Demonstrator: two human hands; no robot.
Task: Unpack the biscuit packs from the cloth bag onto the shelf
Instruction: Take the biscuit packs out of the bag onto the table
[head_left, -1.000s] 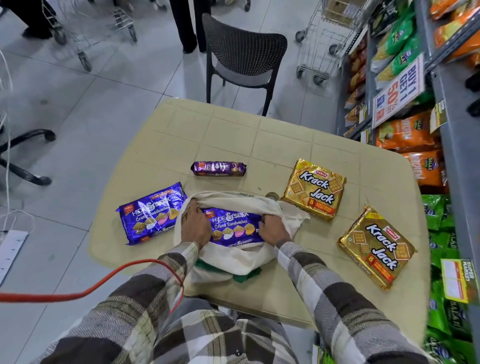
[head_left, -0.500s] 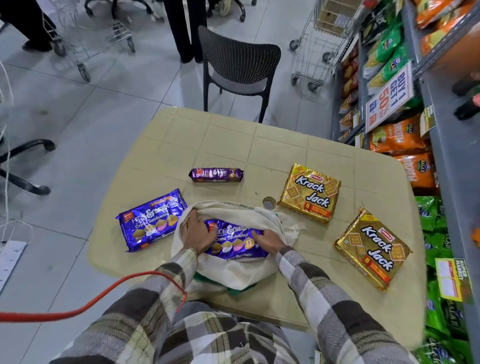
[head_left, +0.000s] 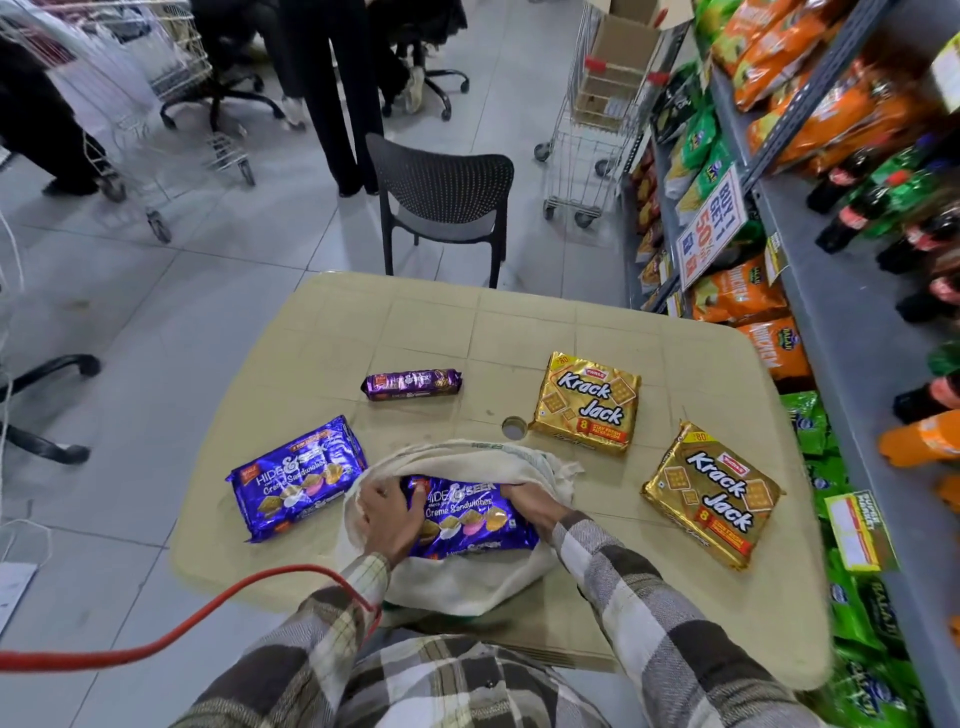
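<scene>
Beige gridded bench (head_left: 426, 322); grey stocked shelf (head_left: 852, 332) right of it, black perforated chair (head_left: 441, 182) beyond. Left grip (head_left: 387, 512) grasps purple biscuit pack (head_left: 467, 514); right grip (head_left: 527, 499) indeterminable.

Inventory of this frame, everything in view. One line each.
table: 1, beige, centre
bag: 1, cream, table's near edge
bagged pack: 1, purple, in bag
loose pack: 1, purple, left of bag
roll: 1, purple, beyond bag
Krack Jack packs: 2, gold, right of bag
chair: 1, black, beyond table
trolley: 1 clear, metal, by shelf
shelf: 1, grey, right
cable: 1, red, lower left
left hand: grips bagged pack's left end
right hand: at its right end, fingers hidden
</scene>
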